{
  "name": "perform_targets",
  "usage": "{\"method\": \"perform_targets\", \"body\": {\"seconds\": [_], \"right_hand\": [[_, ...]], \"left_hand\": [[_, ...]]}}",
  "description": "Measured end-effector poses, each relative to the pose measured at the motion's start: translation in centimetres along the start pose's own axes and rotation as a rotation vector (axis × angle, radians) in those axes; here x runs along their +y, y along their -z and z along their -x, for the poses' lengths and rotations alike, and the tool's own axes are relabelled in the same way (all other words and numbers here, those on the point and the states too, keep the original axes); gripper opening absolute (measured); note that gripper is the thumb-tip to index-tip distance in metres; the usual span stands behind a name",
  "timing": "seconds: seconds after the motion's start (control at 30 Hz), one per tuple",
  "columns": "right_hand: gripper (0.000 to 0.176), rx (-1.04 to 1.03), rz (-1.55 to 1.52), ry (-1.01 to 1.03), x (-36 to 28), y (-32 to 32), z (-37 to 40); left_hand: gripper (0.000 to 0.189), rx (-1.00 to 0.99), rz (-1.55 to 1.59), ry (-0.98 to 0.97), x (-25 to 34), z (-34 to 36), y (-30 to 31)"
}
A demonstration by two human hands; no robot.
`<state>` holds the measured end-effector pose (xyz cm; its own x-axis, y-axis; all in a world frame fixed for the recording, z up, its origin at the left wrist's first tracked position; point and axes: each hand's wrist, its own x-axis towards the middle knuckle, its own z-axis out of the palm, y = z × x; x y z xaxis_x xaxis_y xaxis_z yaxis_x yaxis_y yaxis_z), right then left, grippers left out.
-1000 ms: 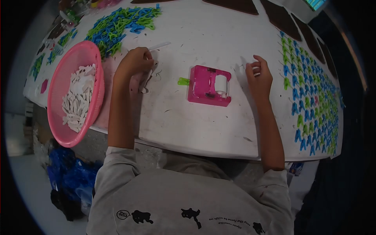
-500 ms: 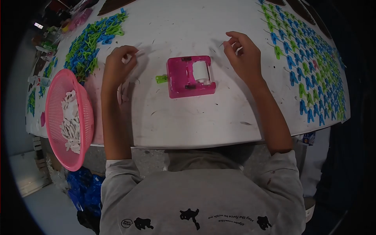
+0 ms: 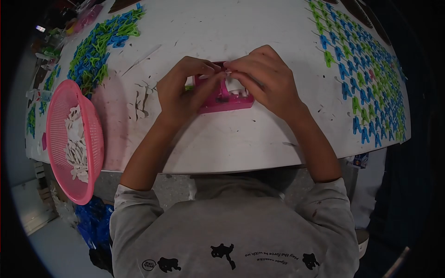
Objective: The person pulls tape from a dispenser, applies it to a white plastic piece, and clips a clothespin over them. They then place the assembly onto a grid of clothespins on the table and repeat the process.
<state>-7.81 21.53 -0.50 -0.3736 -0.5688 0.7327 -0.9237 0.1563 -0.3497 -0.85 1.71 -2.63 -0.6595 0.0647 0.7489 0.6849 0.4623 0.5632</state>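
Note:
A pink tape dispenser (image 3: pixel 225 104) with a white roll (image 3: pixel 235 85) stands at the middle of the white table. Over its upper part, my left hand (image 3: pixel 187 88) and my right hand (image 3: pixel 266 78) meet with fingertips close together. Both are pinched; whatever is between the fingertips is too small to make out. A green clip (image 3: pixel 188 87) at the dispenser's left side is mostly hidden behind my left hand.
A pink basket (image 3: pixel 98 134) of white pieces (image 3: pixel 76 143) stands at the left edge. Blue and green clips (image 3: pixel 95 51) are heaped behind it. Rows of clips (image 3: pixel 366 83) cover the right side. Thin white scraps (image 3: pixel 141 99) lie left of my left hand.
Both hands have come inward from either side and now meet over the dispenser, with their fingers pinched. The view has shifted slightly, and scraps formerly behind my left arm now show.

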Motion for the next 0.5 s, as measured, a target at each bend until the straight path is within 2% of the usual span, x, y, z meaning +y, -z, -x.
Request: {"method": "perform_targets", "body": {"seconds": [0.1, 0.23, 0.3, 0.5], "right_hand": [[0.026, 0.004, -0.019, 0.010, 0.11, -0.28, 0.11], [0.026, 0.014, -0.054, -0.026, 0.84, -0.44, 0.46], [0.028, -0.015, -0.080, -0.154, 0.43, -0.01, 0.08], [0.029, -0.034, -0.065, -0.173, 0.60, -0.42, 0.22]], "left_hand": [[0.026, 0.075, 0.054, -0.014, 0.36, -0.08, -0.20], [0.029, 0.018, 0.017, -0.015, 0.71, -0.54, 0.04], [0.029, 0.036, 0.011, 0.004, 0.83, -0.70, 0.15], [0.029, 0.069, -0.149, -0.095, 0.55, -0.96, -0.15]]}}
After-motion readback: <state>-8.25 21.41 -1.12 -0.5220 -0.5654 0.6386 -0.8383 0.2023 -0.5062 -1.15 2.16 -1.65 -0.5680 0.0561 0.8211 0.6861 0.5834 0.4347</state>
